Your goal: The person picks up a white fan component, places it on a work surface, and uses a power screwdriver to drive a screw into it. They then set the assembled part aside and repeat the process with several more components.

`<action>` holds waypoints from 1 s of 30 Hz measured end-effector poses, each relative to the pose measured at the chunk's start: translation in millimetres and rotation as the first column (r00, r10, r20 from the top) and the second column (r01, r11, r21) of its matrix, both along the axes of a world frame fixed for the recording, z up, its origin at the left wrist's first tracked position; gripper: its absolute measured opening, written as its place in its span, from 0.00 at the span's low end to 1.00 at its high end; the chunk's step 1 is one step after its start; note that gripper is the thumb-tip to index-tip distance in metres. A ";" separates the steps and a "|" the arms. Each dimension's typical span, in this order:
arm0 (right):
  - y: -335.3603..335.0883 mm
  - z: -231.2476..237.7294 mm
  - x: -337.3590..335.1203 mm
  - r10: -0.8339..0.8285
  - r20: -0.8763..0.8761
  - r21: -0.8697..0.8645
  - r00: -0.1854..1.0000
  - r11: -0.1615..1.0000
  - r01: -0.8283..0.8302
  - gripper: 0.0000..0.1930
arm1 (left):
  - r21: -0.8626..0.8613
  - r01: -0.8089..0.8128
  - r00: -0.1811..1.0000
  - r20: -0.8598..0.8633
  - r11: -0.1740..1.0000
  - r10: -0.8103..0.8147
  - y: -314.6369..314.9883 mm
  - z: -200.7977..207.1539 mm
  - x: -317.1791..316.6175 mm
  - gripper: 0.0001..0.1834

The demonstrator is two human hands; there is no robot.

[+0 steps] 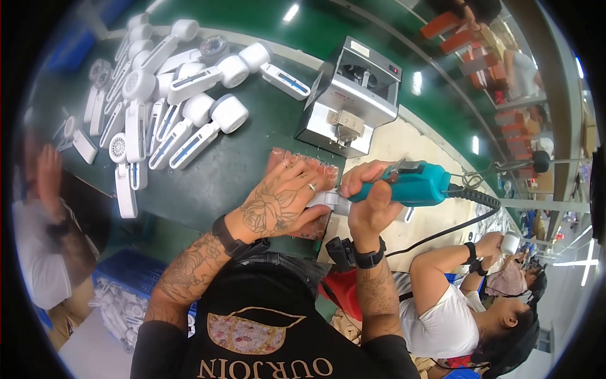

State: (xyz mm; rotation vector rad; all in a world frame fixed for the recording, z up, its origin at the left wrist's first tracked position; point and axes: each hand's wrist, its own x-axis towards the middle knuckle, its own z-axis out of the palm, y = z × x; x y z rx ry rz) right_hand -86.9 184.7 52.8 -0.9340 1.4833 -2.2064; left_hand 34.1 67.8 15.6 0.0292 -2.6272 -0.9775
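My right hand (pixel 374 208) is wrapped round a teal electric screwdriver (pixel 421 184), which lies nearly level with its tip pointing left. A black coiled cord runs from its back end. My left hand (pixel 284 197) presses a white handheld fan (pixel 326 201) down on a worn red pad (pixel 311 163). Most of that fan is hidden under my fingers and behind the tool. The screwdriver's tip is at the fan, but whether it touches a screw I cannot tell.
Many white handheld fans (pixel 189 123) are heaped on the green table (pixel 214 183) at the left. A silver and black machine (pixel 350 95) stands beyond the pad. A blue crate (pixel 129 271) with white parts is below left. Co-workers sit on both sides; one holds a white fan (pixel 510 243).
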 end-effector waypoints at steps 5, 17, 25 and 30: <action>-3.6 7.0 -3.2 -0.017 0.026 0.108 1.000 0.994 0.014 0.28 | -0.030 0.002 1.000 -0.027 1.000 -0.003 -2.4 1.3 1.0 0.25; -65.2 14.2 -40.9 -0.143 -0.169 -0.053 0.975 0.989 0.136 0.18 | -0.113 -0.062 0.994 -0.097 0.992 0.051 3.0 1.6 5.3 0.25; -29.2 25.2 -11.8 -0.133 -0.061 0.013 0.989 0.991 0.134 0.27 | -0.023 -0.036 0.999 -0.040 0.999 0.035 -0.8 3.4 5.6 0.16; 17.0 23.1 12.1 -0.076 -0.068 0.044 0.995 0.996 0.079 0.35 | -0.003 -0.032 0.994 -0.100 0.999 0.032 -0.5 3.4 -0.3 0.16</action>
